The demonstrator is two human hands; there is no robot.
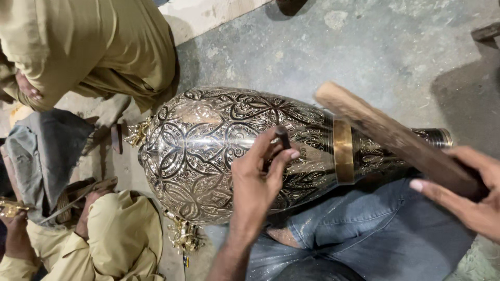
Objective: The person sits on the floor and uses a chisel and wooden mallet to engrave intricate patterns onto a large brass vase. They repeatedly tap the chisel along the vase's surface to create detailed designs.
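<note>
Left grip (260, 174) pinches punch (283, 137) against vase (208, 151); right grip (466, 190) clasps mallet (388, 135).

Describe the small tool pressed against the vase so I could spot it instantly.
Start at the big engraved metal vase lying across the person's lap. On its upper side the left hand pinches a short dark punch, tip against the metal. Unlike the long wooden mallet in the right hand, it is thin and dark.

**Engraved vase across your lap**

Your left hand (260, 177) pinches a small dark punch (283, 137), tip against the ornate silver-and-black metal vase (208, 151) lying on its side over your jeans (375, 229). Your right hand (469, 192) grips a wooden mallet (385, 135), raised above the vase's gold band (343, 151). A co-worker in khaki (94, 47) sits nearby on the concrete floor (364, 52).
</note>
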